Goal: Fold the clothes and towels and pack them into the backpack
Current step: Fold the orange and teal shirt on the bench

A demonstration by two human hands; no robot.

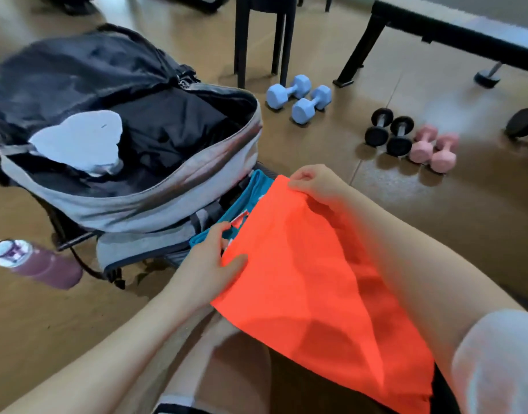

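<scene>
A bright orange cloth [310, 264] lies spread over my lap. My left hand [209, 258] pinches its near-left edge, thumb on top. Its far corner is gripped by my right hand [313, 182]. A teal garment [250, 198] with an orange print lies partly under the orange cloth, next to the backpack. The grey backpack [131, 198] stands open on the floor to the left, with dark fabric [173, 127] inside it and a white patch [77, 141] over part of the opening.
A purple water bottle [38, 264] lies on the floor left of the backpack. Two blue dumbbells [298, 98], two black ones [388, 131] and two pink ones [433, 149] sit on the floor beyond. Black chair legs [262, 40] and a bench frame [406, 31] stand further back.
</scene>
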